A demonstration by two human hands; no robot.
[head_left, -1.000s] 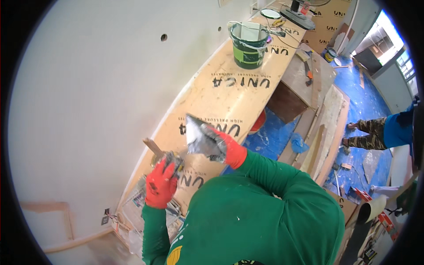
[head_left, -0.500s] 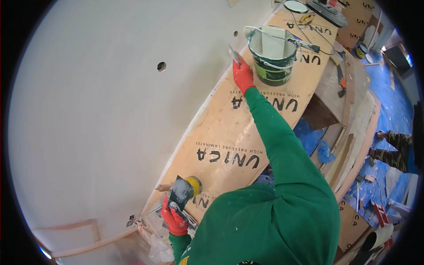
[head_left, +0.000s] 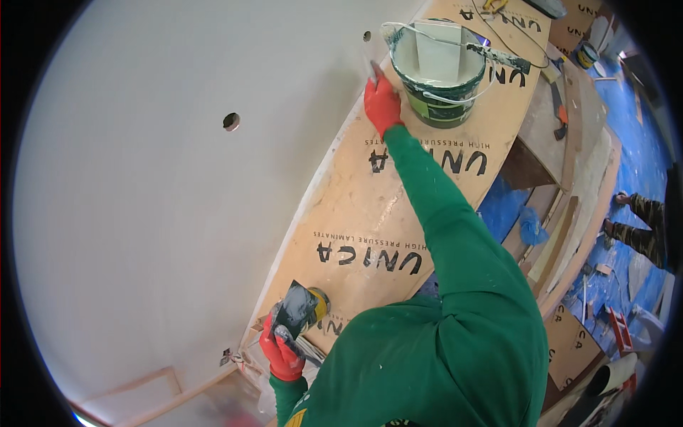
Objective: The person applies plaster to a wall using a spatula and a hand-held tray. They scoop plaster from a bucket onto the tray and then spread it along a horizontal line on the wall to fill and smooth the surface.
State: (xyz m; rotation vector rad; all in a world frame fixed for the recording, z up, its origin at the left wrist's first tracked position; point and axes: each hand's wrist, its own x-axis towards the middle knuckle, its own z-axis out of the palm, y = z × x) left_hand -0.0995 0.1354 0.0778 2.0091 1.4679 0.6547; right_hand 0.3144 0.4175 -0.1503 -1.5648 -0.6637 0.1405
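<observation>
My right hand [head_left: 383, 105], in a red glove, reaches far forward and is closed on a thin putty knife [head_left: 373, 69]. Its blurred blade is close to the pale wall [head_left: 178, 213]; whether it touches cannot be told. Just right of that hand stands a dark green bucket [head_left: 445, 114], with a white board and a brush across its top. At the lower left, my left hand [head_left: 282, 356], red-gloved and smeared grey, grips a broad filling knife [head_left: 297, 306] with grey filler on its blade. Behind this blade sits a yellow-banded tin [head_left: 320, 307], partly hidden.
A long board covered in printed brown sheet [head_left: 363, 206] runs along the wall. The wall has a round hole [head_left: 231, 122]. Right of the board are wooden pieces, a dark-bladed tool [head_left: 558, 110] and blue floor sheeting [head_left: 629, 142]. Another person's camouflage-clad legs [head_left: 644, 228] show at far right.
The whole view has turned slightly, so the bucket appears higher and the wall hole further left. Both hands keep hold of their knives; the right hand remains between bucket and wall.
</observation>
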